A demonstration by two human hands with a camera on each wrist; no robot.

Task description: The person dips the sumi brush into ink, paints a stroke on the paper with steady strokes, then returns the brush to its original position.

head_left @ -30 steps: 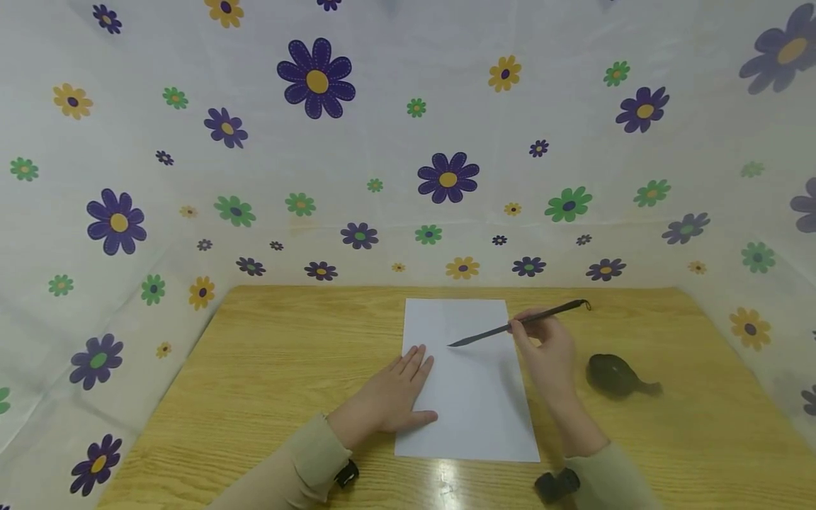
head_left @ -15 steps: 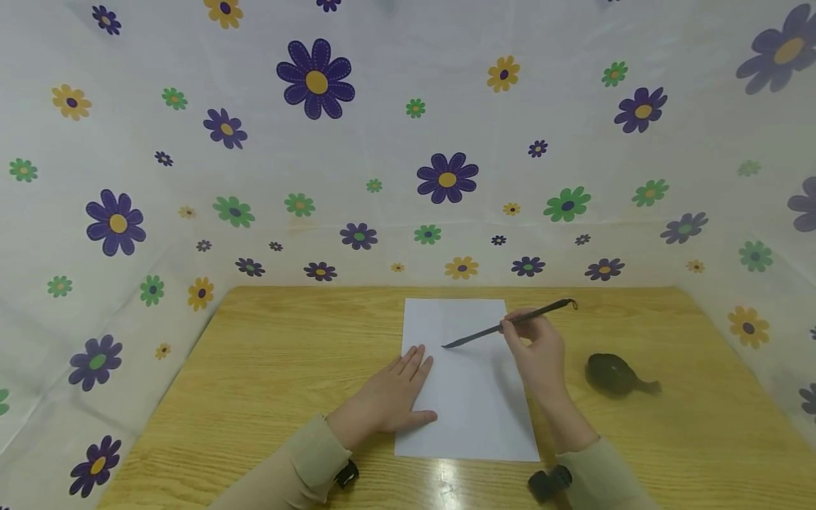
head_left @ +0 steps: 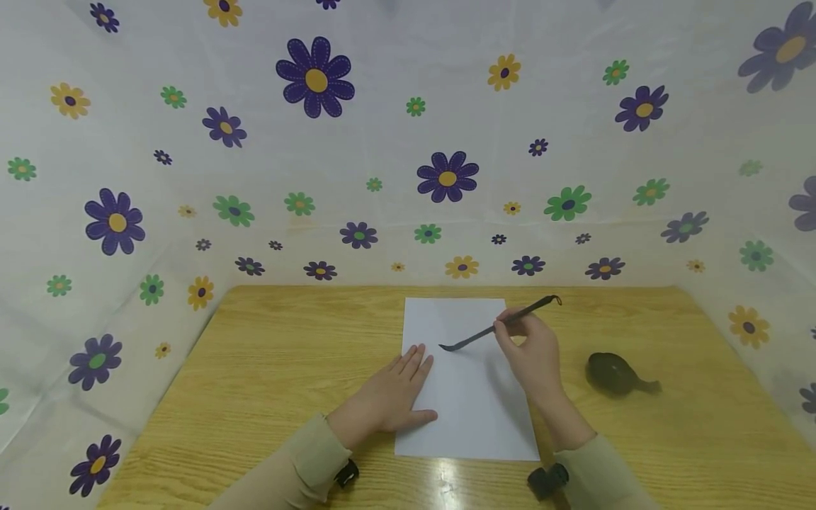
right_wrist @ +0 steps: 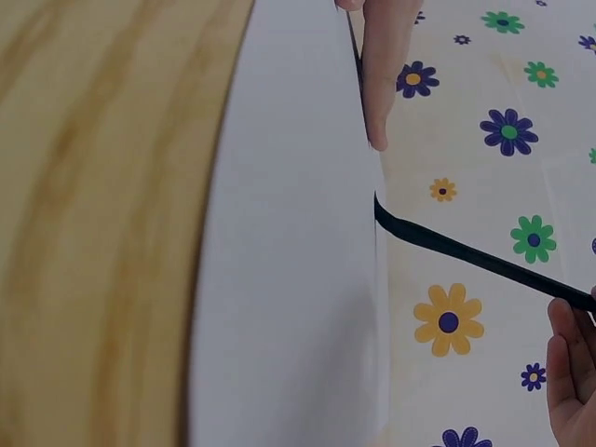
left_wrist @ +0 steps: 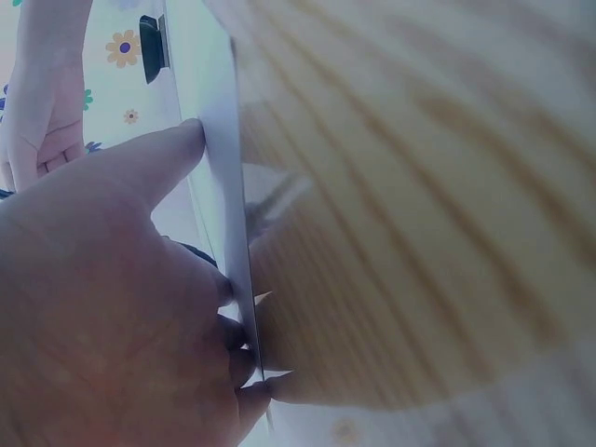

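Note:
A white sheet of paper point(head_left: 468, 432) lies on the wooden table, bare of visible marks. On its left side rests my left hand point(head_left: 398, 397), palm down with fingers and thumb spread; the left wrist view shows that hand point(left_wrist: 102, 279) close up at the paper's edge. My right hand point(head_left: 532, 354) pinches a dark writing brush point(head_left: 478, 335) by the handle, slanted over the paper. The brush's bristles bend against the sheet near its middle left. In the right wrist view the brush tip point(right_wrist: 396, 223) curves where it meets the paper point(right_wrist: 289, 233).
A dark, fish-shaped dish point(head_left: 612, 374) with a narrow tail sits on the table point(head_left: 287, 354) to the right of my right hand. White sheeting with printed flowers point(head_left: 382, 142) walls in the table at the back and sides.
My right hand has moved left with the brush, and the brush's tip has gone from straight to bent against the paper. The left hand and the paper have stayed put.

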